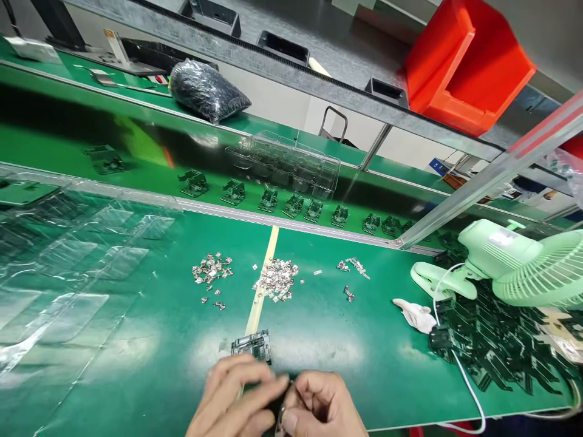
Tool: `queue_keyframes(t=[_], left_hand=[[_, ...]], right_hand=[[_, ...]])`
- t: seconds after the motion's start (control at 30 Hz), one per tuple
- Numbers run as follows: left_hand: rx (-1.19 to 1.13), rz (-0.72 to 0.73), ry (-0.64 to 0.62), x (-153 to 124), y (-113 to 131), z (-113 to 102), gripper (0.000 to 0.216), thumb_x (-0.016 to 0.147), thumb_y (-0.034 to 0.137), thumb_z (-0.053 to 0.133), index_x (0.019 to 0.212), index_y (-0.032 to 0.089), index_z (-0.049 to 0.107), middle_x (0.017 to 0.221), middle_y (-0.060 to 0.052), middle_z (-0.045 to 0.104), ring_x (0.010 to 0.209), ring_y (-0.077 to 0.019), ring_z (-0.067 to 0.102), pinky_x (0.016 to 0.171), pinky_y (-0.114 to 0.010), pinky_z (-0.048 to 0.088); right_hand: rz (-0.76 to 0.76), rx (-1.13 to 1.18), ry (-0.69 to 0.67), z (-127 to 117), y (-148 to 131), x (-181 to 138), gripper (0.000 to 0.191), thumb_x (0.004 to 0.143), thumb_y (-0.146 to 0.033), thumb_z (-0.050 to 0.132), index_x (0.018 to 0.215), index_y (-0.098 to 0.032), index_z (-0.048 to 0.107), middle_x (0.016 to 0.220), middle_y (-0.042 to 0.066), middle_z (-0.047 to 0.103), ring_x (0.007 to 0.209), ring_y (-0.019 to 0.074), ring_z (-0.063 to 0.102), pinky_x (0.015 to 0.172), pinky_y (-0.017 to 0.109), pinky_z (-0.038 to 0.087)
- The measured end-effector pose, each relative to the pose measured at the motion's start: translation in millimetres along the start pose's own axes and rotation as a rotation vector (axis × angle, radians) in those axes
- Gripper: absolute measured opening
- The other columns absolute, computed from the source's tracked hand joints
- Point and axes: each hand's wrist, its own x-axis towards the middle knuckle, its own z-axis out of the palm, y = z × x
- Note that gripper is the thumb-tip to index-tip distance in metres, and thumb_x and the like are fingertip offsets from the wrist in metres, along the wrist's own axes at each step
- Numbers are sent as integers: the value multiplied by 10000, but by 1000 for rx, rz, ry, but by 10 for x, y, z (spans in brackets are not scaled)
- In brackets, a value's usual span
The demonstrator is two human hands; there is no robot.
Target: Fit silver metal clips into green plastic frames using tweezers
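My left hand (237, 397) and my right hand (319, 406) meet at the near edge of the green table (150, 364), fingertips pinched together over something small and dark that I cannot make out. A small black plastic part (252, 346) lies on the table just beyond my left fingers. Farther out lie three heaps of tiny silver metal pieces: a left heap (211, 270), a middle heap (277, 280) and a small right heap (353, 265).
Clear plastic trays (59, 261) cover the left. A row of black parts (291, 204) rides the green belt behind, beside a clear tray (285, 164). A green clip fan (510, 264), a heap of black parts (501, 346) and a white rag (416, 314) sit right. A red bin (464, 67) hangs above.
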Motion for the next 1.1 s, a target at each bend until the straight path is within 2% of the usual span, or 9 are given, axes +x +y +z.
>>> queue_keyframes(t=[0.1, 0.17, 0.23, 0.4, 0.5, 0.67, 0.83, 0.97, 1.1], left_hand=[[158, -135, 26, 84, -207, -47, 828, 742, 607, 831, 1463, 332, 535, 1437, -151, 631, 1376, -453, 538, 1063, -657, 506], [74, -223, -78, 118, -335, -54, 618, 789, 591, 801, 1312, 311, 624, 1411, -135, 661, 1373, -413, 570, 1067, -606, 535], [-110, -319, -177, 106, -395, -54, 347, 879, 500, 743, 1161, 313, 666, 1356, -93, 707, 1311, -331, 643, 1049, -475, 584], [-391, -400, -145, 6, -280, -91, 344, 827, 447, 817, 1120, 331, 678, 1287, -42, 751, 1224, -244, 706, 1013, -273, 590], [-403, -370, -144, -10, -212, -107, 340, 809, 419, 839, 1108, 326, 707, 1272, -52, 757, 1216, -254, 710, 1013, -275, 592], [-422, -295, -121, -54, -189, -83, 337, 836, 348, 818, 1149, 353, 696, 1249, -43, 758, 1233, -267, 699, 1026, -305, 601], [-566, -352, -128, -162, -163, -35, 392, 860, 265, 789, 1205, 379, 642, 1388, -32, 679, 1308, -268, 648, 1024, -311, 604], [-724, -496, -116, -156, -97, -24, 304, 875, 280, 779, 1145, 310, 643, 1356, -55, 695, 1314, -280, 640, 1058, -343, 583], [-857, -667, 3, -104, -39, -25, 321, 870, 366, 783, 1123, 247, 627, 1335, -100, 695, 1249, -298, 665, 972, -320, 601]], right_hand=[[-71, -145, 145, -72, -76, 65, 459, 913, -619, 700, 820, -182, 595, 760, 30, 682, 667, 121, 538, 671, 260, 393], [-109, -248, 224, -85, -100, 120, 429, 966, -588, 634, 829, -185, 580, 784, 13, 643, 706, 127, 513, 690, 262, 380], [-136, -318, 242, -58, -100, 169, 393, 1002, -538, 585, 815, -194, 544, 765, -18, 565, 720, 126, 478, 685, 259, 359], [-171, -426, 180, 58, -92, 228, 276, 1037, -394, 514, 825, -219, 489, 699, -63, 420, 651, 114, 347, 609, 273, 281], [-150, -476, 170, 75, -87, 223, 257, 1033, -352, 504, 814, -220, 482, 682, -68, 385, 641, 114, 317, 588, 281, 253], [-66, -343, 125, 80, -61, 217, 250, 1007, -351, 526, 804, -220, 462, 656, -66, 449, 617, 108, 366, 586, 268, 282], [-63, -263, 288, 179, -1, 197, 234, 895, -297, 684, 791, -209, 494, 665, -77, 416, 614, 96, 345, 569, 250, 273], [-163, -385, 344, 193, 30, 70, 220, 974, -371, 627, 862, -182, 633, 688, -39, 494, 608, 107, 378, 563, 266, 288], [-443, -615, 334, 123, 53, -60, 314, 1093, -346, 397, 1072, -201, 675, 822, 30, 602, 707, 148, 536, 649, 286, 409]])
